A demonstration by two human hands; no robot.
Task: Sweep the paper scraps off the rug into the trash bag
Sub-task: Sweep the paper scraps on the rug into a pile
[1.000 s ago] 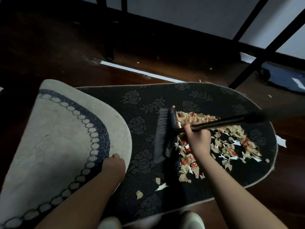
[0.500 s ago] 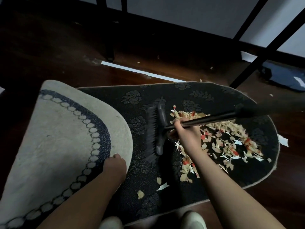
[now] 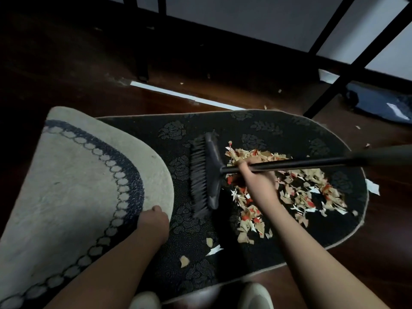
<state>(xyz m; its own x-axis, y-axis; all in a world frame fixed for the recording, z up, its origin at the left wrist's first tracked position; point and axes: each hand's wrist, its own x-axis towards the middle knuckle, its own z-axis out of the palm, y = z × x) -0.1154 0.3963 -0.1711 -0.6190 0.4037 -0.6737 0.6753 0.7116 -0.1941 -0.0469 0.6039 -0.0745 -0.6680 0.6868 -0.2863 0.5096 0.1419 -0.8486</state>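
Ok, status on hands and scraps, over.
Right hand grips broom. Left hand holds folded rug flap. Scraps piled on rug. No obstruction seen.

The right hand (image 3: 256, 175) swings the broom (image 3: 205, 172) back to the left, the head now over bare dark rug (image 3: 178, 152), clear of the paper scraps (image 3: 296, 188), after sitting against the pile's near edge a second ago. The head also rides farther up the rug and then tips, its far end leaning away from the pile.
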